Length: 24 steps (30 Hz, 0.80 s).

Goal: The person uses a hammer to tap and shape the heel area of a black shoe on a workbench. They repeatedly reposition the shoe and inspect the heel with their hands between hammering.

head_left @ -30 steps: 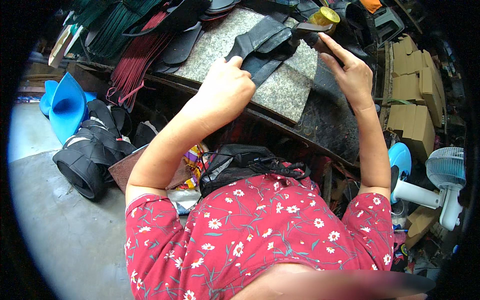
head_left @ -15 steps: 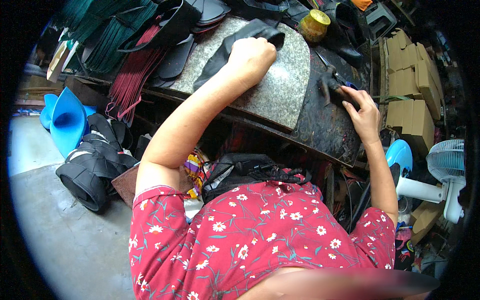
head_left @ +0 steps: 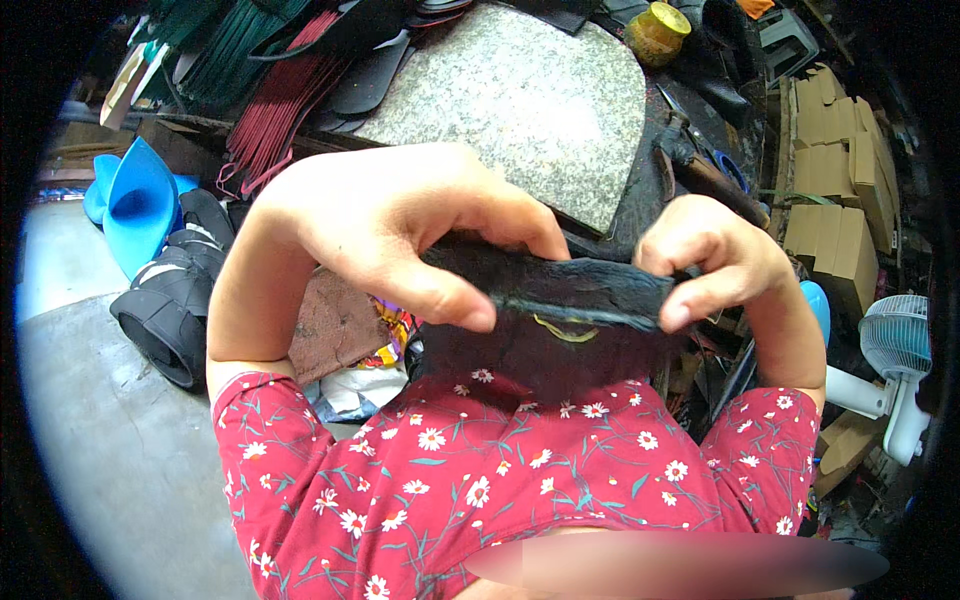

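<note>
A black, soft, leather-like piece [head_left: 585, 285] is held up in front of my chest, its edge folded over. My left hand [head_left: 390, 225] pinches its left part between thumb and fingers. With thumb and bent forefinger, my right hand [head_left: 715, 255] grips its right end. A thin yellowish strip [head_left: 566, 332] shows against the dark area just below the edge; whether it is attached, I cannot tell. Beyond my hands lies a speckled grey stone slab [head_left: 510, 90]. A hammer [head_left: 710, 175] with a dark handle rests to the right of the slab.
Bundled red strips [head_left: 285, 90] and black sole-shaped sheets [head_left: 370, 85] lie at the far left. A yellow pot [head_left: 658, 32] stands at the back right. Folded cardboard boxes [head_left: 835, 200] and a fan [head_left: 893, 340] are on the right. Black shoe-like pieces [head_left: 160, 330] sit at the left.
The black piece has come off the slab toward my chest. My left hand has drawn back with it, and my right hand has moved from beside the hammer onto its right end.
</note>
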Each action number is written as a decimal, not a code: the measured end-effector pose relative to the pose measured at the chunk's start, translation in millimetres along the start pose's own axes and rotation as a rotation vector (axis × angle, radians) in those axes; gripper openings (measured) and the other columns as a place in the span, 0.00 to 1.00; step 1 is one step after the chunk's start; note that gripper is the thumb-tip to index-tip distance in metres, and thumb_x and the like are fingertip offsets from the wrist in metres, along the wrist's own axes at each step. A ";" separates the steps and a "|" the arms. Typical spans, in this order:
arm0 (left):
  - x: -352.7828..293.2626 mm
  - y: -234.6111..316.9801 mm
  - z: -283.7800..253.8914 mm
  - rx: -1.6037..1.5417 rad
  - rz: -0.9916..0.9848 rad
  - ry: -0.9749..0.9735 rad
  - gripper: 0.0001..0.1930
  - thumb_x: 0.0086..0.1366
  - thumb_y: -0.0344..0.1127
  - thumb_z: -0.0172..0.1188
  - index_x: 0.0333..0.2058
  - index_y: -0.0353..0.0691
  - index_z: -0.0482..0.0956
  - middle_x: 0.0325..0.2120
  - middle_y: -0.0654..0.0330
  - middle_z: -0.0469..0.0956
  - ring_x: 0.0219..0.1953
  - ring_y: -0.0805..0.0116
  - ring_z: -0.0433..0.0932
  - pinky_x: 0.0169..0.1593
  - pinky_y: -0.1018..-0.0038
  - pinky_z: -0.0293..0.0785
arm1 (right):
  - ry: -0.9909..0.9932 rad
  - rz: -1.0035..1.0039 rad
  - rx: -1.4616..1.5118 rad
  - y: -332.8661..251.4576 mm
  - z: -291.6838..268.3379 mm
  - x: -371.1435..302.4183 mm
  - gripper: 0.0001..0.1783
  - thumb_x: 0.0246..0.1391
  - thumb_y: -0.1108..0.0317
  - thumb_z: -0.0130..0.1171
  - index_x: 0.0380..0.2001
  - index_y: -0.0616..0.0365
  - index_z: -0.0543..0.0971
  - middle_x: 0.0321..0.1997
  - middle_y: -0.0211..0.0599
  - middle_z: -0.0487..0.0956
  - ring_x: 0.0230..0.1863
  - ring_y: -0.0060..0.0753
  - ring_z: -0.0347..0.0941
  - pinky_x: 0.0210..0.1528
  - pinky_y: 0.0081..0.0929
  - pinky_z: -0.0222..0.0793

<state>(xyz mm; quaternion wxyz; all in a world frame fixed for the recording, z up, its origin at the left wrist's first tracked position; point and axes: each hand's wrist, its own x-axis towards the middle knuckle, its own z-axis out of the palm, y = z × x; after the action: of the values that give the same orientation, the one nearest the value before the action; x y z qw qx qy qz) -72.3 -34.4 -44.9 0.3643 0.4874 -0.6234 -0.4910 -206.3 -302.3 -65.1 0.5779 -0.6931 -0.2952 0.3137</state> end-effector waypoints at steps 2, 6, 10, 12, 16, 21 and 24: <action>-2.8 -18.0 -1.8 -0.126 -0.115 0.014 0.26 0.61 0.42 0.66 0.51 0.29 0.73 0.41 0.57 0.81 0.42 0.72 0.77 0.48 0.71 0.73 | 0.013 0.183 0.174 6.2 -4.6 -4.8 0.14 0.55 0.61 0.68 0.31 0.63 0.79 0.27 0.23 0.76 0.32 0.15 0.69 0.35 0.20 0.66; 22.0 -80.8 -15.9 -0.067 -0.429 0.367 0.21 0.61 0.43 0.68 0.45 0.32 0.77 0.31 0.65 0.80 0.36 0.77 0.75 0.42 0.78 0.71 | 0.384 0.427 0.182 59.3 -32.6 12.1 0.14 0.56 0.62 0.64 0.38 0.62 0.82 0.31 0.23 0.80 0.34 0.14 0.71 0.39 0.18 0.68; 45.0 -128.9 -20.1 0.481 -0.412 0.552 0.17 0.58 0.39 0.68 0.40 0.33 0.79 0.31 0.57 0.81 0.35 0.66 0.79 0.42 0.70 0.73 | 0.540 0.394 -0.415 101.7 -63.5 23.3 0.14 0.55 0.63 0.64 0.41 0.61 0.81 0.30 0.28 0.82 0.33 0.19 0.75 0.38 0.23 0.70; 47.6 -138.7 -17.8 0.680 -0.357 0.622 0.16 0.58 0.38 0.68 0.40 0.34 0.79 0.31 0.52 0.81 0.35 0.57 0.80 0.43 0.65 0.74 | 0.541 0.328 -0.393 107.7 -69.1 25.8 0.15 0.54 0.63 0.65 0.40 0.61 0.81 0.30 0.30 0.82 0.33 0.20 0.75 0.38 0.24 0.71; 43.5 -142.1 -13.1 0.820 -0.250 0.646 0.15 0.59 0.39 0.66 0.41 0.37 0.79 0.34 0.50 0.79 0.40 0.50 0.80 0.45 0.62 0.74 | 0.552 0.411 -0.711 103.0 -64.1 25.8 0.17 0.51 0.62 0.66 0.40 0.63 0.81 0.31 0.32 0.83 0.36 0.23 0.76 0.40 0.27 0.72; 36.7 -147.1 -9.3 0.781 -0.172 0.682 0.14 0.60 0.38 0.65 0.42 0.39 0.79 0.36 0.52 0.78 0.42 0.52 0.79 0.46 0.63 0.74 | 0.642 0.310 -0.422 112.7 -57.1 21.2 0.12 0.49 0.73 0.66 0.38 0.65 0.79 0.35 0.33 0.80 0.38 0.27 0.75 0.46 0.24 0.70; 36.0 -150.8 -4.8 0.816 -0.089 0.693 0.12 0.60 0.36 0.63 0.42 0.42 0.79 0.35 0.55 0.78 0.40 0.53 0.79 0.44 0.63 0.75 | 0.599 0.112 -0.595 122.0 -55.9 14.6 0.14 0.47 0.77 0.64 0.39 0.61 0.81 0.35 0.36 0.81 0.40 0.32 0.78 0.47 0.26 0.72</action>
<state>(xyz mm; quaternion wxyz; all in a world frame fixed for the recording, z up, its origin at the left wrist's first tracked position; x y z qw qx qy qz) -39.5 -76.8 -190.4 0.3084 0.7489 -0.5855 -0.0341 -148.0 -344.7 -179.3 0.3951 -0.9051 -0.1538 0.0308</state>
